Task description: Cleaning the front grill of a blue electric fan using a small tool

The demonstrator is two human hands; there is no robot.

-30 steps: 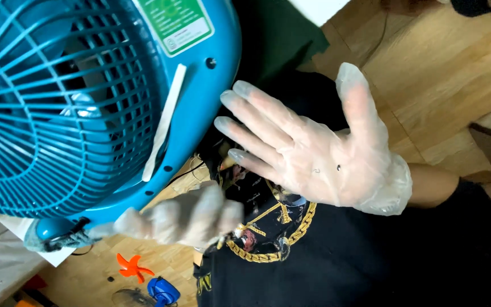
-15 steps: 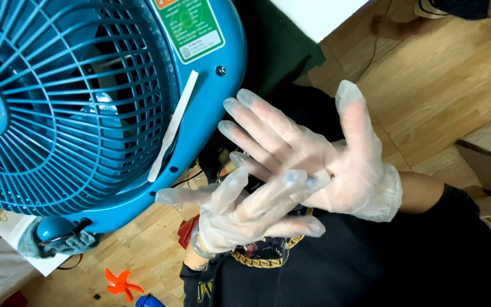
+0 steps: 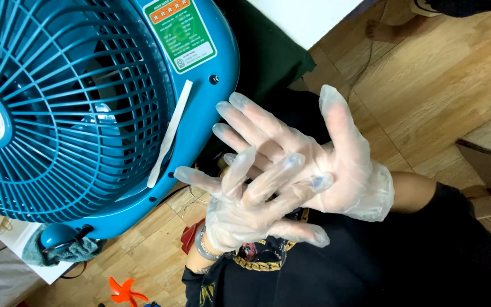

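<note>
Both my hands wear thin clear disposable gloves and hold nothing. My right hand (image 3: 336,165) reaches in from the right with its palm toward me, its fingers spread and pointing left toward a blue electric fan (image 3: 86,113). My left hand (image 3: 245,210) comes up from below, back toward me, and lays its spread fingers across the right palm. A metal bracelet (image 3: 203,248) sits on the left wrist. The fan has a round grille, a green label (image 3: 180,34) and a white strip (image 3: 169,133) on its rim. My black printed shirt (image 3: 370,261) fills the lower right.
The floor is pale wood (image 3: 439,85). An orange propeller-shaped plastic piece (image 3: 123,291) lies at the bottom left, beside a grey cloth (image 3: 58,250) under the fan. Another person's foot (image 3: 382,25) shows at the top right, and a brown board edge (image 3: 490,165) at the right.
My left hand has risen from below the fan and spread its fingers over my right palm. The right hand has shifted slightly left, and the view has tilted a little.
</note>
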